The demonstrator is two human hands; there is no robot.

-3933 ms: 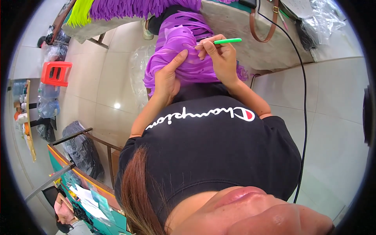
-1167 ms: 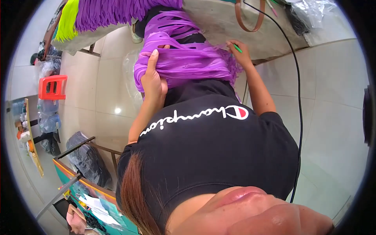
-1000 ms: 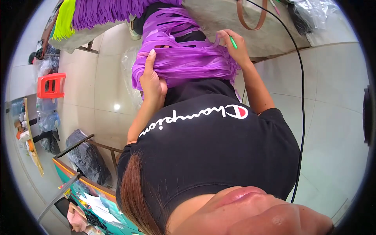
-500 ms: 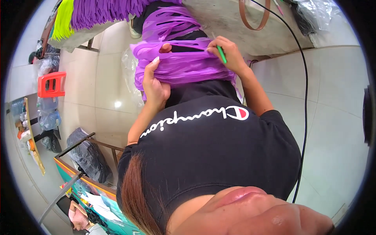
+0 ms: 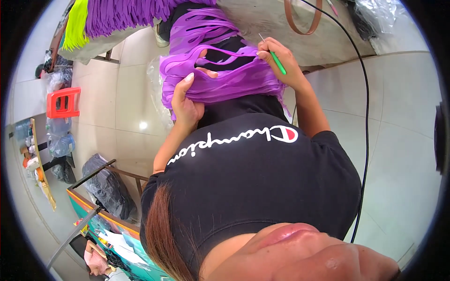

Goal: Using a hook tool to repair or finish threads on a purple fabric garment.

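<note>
Long purple fabric strips [image 5: 229, 86] lie in a loose bundle across my lap, with more strips [image 5: 206, 23] further along my black-clad legs. My left hand [image 5: 188, 100] grips the left end of the bundle, thumb on top; its fingertips show through a gap between strips. In my right hand [image 5: 285, 60], at the bundle's right end, is a thin metal-tipped tool with a green handle [image 5: 278, 63]. The tool's tip points up and away from the strips. A raised purple strip runs across to my right fingertips, which seem to pinch it.
Hanging purple fringe [image 5: 126, 16] and yellow-green fringe [image 5: 76, 25] are at the far left. A covered table [image 5: 281, 47] stands ahead, with a brown loop [image 5: 307, 33] over it. A black cable [image 5: 367, 117] runs down the right. A red stool [image 5: 63, 103] stands left; another person [image 5: 95, 260] is lower left.
My right hand has moved slightly right and back, and the tool's metal tip now shows clear of the strips. The gap between strips is wider, showing more of my left fingers.
</note>
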